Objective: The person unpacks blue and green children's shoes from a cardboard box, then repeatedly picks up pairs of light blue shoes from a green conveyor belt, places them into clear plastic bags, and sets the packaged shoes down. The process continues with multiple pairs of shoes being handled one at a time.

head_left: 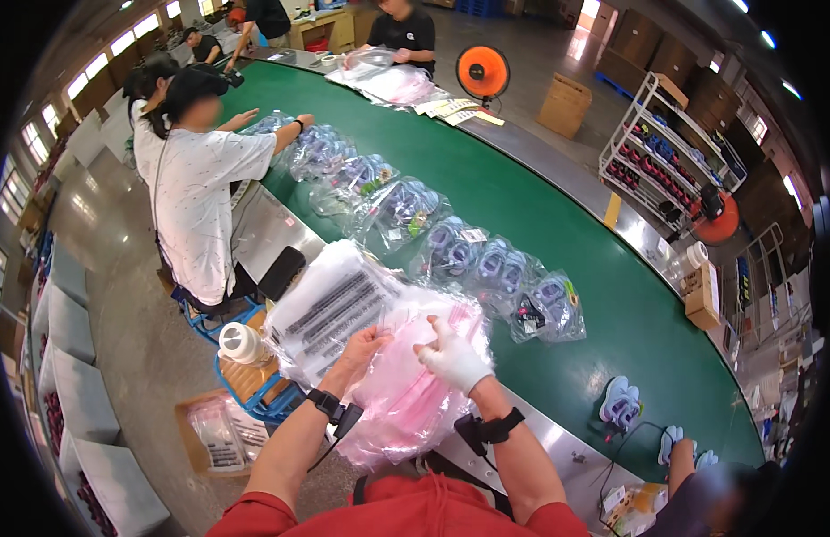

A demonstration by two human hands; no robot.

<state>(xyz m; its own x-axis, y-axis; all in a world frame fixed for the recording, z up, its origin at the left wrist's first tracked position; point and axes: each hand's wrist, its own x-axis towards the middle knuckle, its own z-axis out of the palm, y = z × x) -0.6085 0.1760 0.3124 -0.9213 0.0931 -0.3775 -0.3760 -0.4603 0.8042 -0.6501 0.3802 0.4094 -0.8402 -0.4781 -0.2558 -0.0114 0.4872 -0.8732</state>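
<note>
While both hands work at a soft heap beside the conveyor:

Left hand (366, 345): bare, fingers curled together onto the top sheet of the stack of thin pink translucent plastic bags (406, 394) — pinching an edge, apparently.

Right hand (452, 358): in a white glove, fingers closed on the same stack, just beside the left hand.

Bags: piled at the near edge of the long green conveyor belt (540, 224), draped over the steel rim toward the lap; touching a flat pile of clear printed plastic sleeves (330, 309) on the left.

On the belt: row of clear bags holding purple-and-white sandals (486, 264), well apart from the hands; loose pairs of sandals (621, 403) to the right.

Risk: likely slide of the slack stack off the rim — thin film clings, so lifting one bag may drag several.

Edges: steel rim under the heap; blue wire basket with a white tape roll (240, 345) near the left elbow.

Open room: bare green belt just beyond the hands; seated person in a white shirt (195, 197) to the left, another person's hand (679, 452) at the lower right.
</note>
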